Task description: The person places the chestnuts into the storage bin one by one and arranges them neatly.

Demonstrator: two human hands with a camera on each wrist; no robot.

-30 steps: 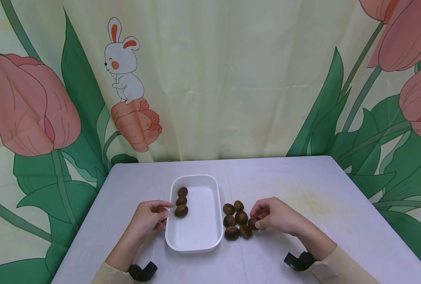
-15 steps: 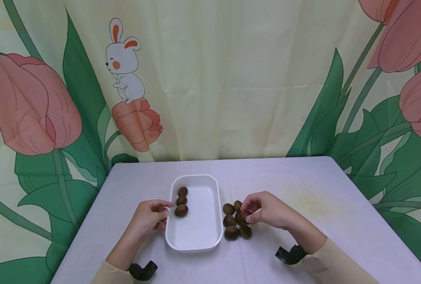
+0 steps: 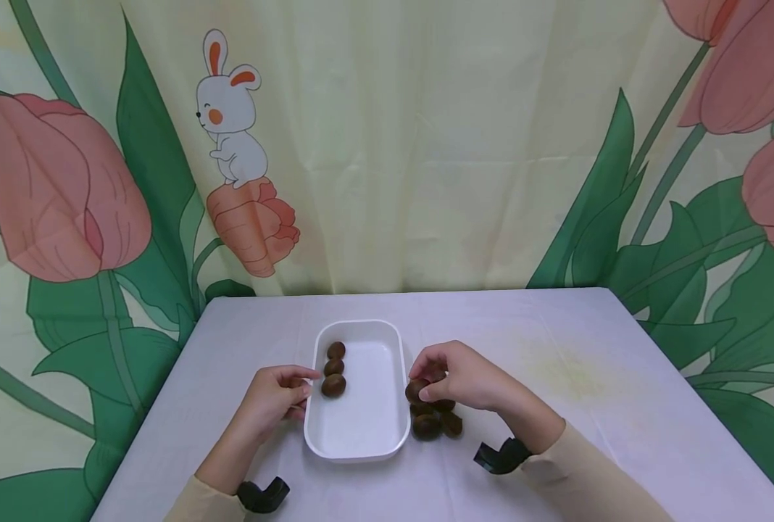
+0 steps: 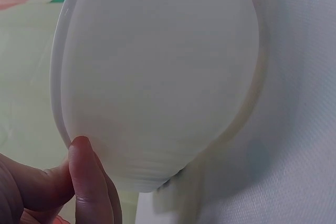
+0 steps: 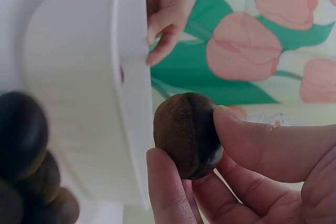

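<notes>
A brown chestnut (image 5: 184, 135) is pinched between the thumb and fingers of my right hand (image 3: 468, 375). In the head view that hand is raised beside the right rim of the white tray (image 3: 369, 428), partly covering a group of chestnuts (image 3: 427, 428) on the table. On the tray's left side, my left hand (image 3: 271, 400) grips the rim, thumb and fingertips at the edge. The left wrist view has its fingertip (image 4: 81, 153) against the tray wall. Three chestnuts (image 3: 333, 386) stand in a row along the tray's left inner side.
A white cloth covers the table (image 3: 524, 326). Behind it hangs a curtain (image 3: 413, 145) printed with tulips and a rabbit. Black wrist cameras are worn on the left wrist (image 3: 263, 496) and the right wrist (image 3: 501, 457).
My right hand has picked up a chestnut from the right edge of the group and moved it leftward, over the others, to the tray's right rim. The left hand keeps its place.
</notes>
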